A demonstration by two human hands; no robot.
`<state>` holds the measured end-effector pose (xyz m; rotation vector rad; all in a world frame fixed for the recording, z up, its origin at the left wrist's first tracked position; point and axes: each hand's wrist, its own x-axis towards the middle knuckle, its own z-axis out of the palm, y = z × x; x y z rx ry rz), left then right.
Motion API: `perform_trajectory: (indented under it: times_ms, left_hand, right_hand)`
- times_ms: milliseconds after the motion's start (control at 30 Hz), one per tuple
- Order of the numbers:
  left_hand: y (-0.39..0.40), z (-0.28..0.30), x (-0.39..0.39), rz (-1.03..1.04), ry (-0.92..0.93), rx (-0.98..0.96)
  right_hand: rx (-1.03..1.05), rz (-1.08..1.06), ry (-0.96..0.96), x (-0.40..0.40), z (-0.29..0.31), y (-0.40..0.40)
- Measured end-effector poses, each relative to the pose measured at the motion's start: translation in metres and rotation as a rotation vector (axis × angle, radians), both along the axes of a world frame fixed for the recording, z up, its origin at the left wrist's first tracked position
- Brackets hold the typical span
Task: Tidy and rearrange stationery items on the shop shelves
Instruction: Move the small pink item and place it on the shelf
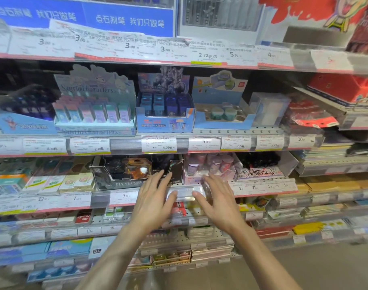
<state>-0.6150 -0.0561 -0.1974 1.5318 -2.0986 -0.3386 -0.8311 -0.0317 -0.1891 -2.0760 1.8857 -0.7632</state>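
Shop shelves (179, 143) stocked with stationery fill the view, price tags lining every edge. Taking the black display box (135, 174) on the third shelf as landmark: the left hand (156, 197) reaches just below its right end, fingers straight and spread, holding nothing. To the right of the box, the right hand (216, 197) is likewise open, fingertips near a pink box of small bottles (208, 168). Above the black box stands a blue box of sharpeners (164, 109).
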Motion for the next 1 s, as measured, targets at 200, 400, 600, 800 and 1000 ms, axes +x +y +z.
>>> perform_trajectory:
  times_ms: [200, 400, 600, 800, 1000]
  left_hand:
    - [0.044, -0.024, -0.002, 0.044, 0.168, 0.044]
    - [0.102, -0.04, -0.038, 0.088, 0.257, 0.245]
    - [0.118, -0.044, -0.111, 0.094, 0.279, 0.278]
    - [0.136, -0.022, -0.235, 0.022, 0.24, 0.24]
    - [0.139, 0.009, -0.361, -0.082, 0.168, 0.246]
  right_hand:
    - [0.137, -0.106, -0.164, 0.002, -0.023, 0.062]
    - [0.234, -0.148, -0.203, -0.037, -0.042, 0.104]
    - [0.26, -0.17, -0.333, -0.116, -0.049, 0.13]
    - [0.219, -0.17, -0.374, -0.244, -0.048, 0.155]
    - [0.176, -0.21, -0.374, -0.372, -0.025, 0.176]
